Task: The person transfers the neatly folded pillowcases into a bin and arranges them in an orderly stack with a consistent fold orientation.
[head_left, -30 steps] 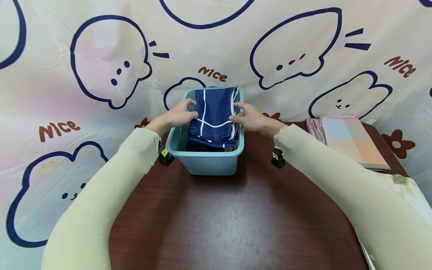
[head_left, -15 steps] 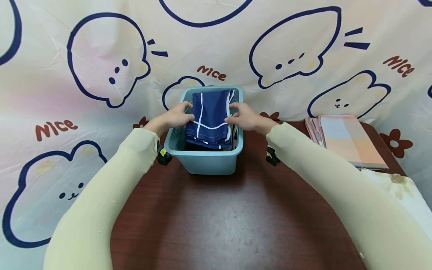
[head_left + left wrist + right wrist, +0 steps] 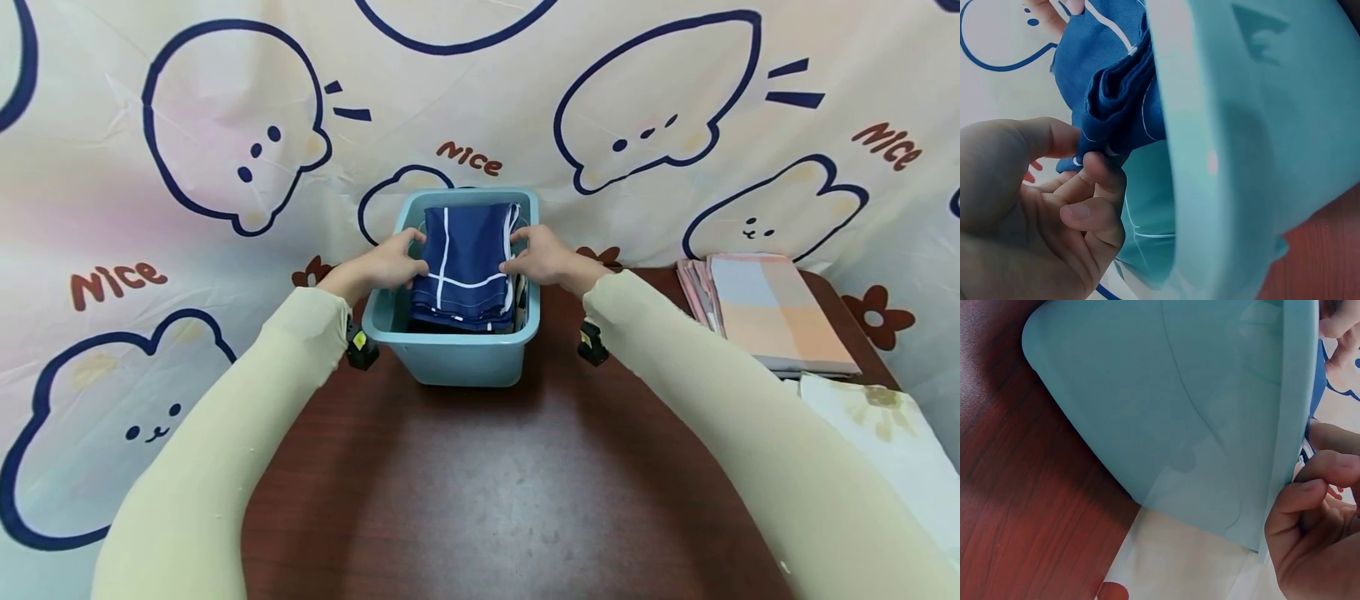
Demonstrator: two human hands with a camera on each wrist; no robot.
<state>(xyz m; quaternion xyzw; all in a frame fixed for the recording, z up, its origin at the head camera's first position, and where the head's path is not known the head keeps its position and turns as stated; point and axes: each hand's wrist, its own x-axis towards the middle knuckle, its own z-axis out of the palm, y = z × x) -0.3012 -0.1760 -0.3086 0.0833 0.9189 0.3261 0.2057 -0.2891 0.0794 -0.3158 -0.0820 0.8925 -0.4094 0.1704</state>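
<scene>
A folded navy cloth (image 3: 472, 250) with white lines lies in the upper part of a light blue plastic bin (image 3: 461, 362). My left hand (image 3: 388, 262) pinches the cloth's left edge between thumb and fingers, as the left wrist view shows on the bunched navy folds (image 3: 1116, 100). On the opposite side, my right hand (image 3: 549, 255) pinches the white-trimmed right edge. In the right wrist view the curled fingers (image 3: 1297, 503) are close by the bin's rim, and the rim hides most of the cloth there. Darker items beneath the cloth are mostly covered.
The bin stands on a dark reddish-brown table (image 3: 480, 467), against a cartoon-printed backdrop (image 3: 450, 92). At the right lies a stack of folded checked fabric (image 3: 780, 312) in peach and grey. A white floral cloth (image 3: 870, 425) is in front of it, partly behind the right sleeve.
The navy cloth has come down slightly and to the left within the bin, with both hands moving along on its edges. The head view has shifted a little.
</scene>
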